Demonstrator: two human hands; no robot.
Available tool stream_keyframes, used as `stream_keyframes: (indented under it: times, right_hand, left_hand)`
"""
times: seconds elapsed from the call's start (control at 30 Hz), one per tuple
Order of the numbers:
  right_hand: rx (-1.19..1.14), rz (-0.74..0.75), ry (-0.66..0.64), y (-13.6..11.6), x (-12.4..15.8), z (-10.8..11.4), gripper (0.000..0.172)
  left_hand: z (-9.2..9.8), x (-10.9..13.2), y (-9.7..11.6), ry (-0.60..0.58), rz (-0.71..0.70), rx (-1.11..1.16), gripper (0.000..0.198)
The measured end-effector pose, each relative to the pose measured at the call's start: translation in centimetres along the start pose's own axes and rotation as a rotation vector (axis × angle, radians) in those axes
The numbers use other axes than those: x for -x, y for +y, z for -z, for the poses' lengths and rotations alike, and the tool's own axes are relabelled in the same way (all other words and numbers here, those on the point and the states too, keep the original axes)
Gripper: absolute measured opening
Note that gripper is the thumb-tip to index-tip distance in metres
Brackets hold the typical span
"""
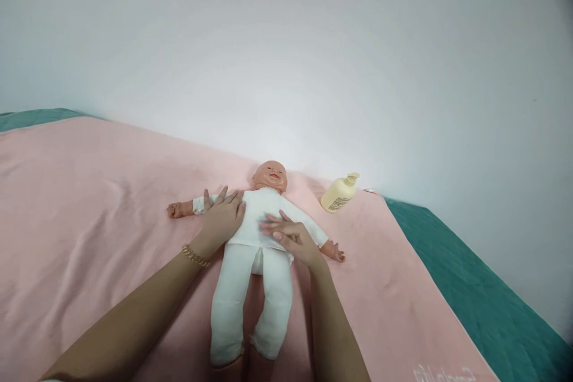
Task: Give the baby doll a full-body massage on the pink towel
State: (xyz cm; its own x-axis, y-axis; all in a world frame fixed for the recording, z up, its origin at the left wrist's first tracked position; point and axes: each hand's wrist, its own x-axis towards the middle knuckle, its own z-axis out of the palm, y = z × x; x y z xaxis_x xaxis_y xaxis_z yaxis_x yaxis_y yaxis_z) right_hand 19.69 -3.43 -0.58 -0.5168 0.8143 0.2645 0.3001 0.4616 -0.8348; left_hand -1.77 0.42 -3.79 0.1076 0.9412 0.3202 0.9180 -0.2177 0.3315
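A baby doll [257,233] with a white cloth body lies on its back on a pink blanket [116,221], its head toward the wall and its arms spread out. My left hand [222,215] rests with fingers spread on the doll's shoulder and upper chest at the left. Over the right side of its belly is my right hand [293,236], its fingers stretched out and slightly blurred. Neither hand grips anything. A bracelet [196,255] circles my left wrist.
A pale yellow pump bottle [339,194] stands on the blanket to the right of the doll's head. Green quilted fabric [474,274] shows beyond the blanket at the right and far left. A plain pale wall [286,59] rises behind.
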Motion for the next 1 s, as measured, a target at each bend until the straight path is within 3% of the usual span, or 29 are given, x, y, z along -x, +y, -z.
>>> stream_keyframes:
  times: [0.1,0.23,0.47,0.73,1.0]
  right_hand:
    - [-0.038,0.005,-0.116,-1.0,0.0,-0.4,0.033]
    - [0.013,-0.021,-0.142,-1.0,-0.2,-0.6,0.03]
    - [0.227,-0.06,-0.088,0.5,-0.9,-0.4,0.043]
    - [0.494,-0.336,0.051,2.1,-1.2,-0.9,0.053]
    - [0.576,-0.459,0.192,2.7,-1.1,-1.3,0.064]
  left_hand:
    - [0.0,0.0,0.0,0.01,-0.01,0.006,0.05]
    - [0.0,0.0,0.0,0.01,-0.007,0.004,0.049]
    - [0.2,0.1,0.2,0.006,-0.003,-0.003,0.049]
    - [-0.4,0.0,0.0,0.009,0.006,0.002,0.049]
    - [-0.3,0.0,0.0,0.004,0.002,0.018,0.049]
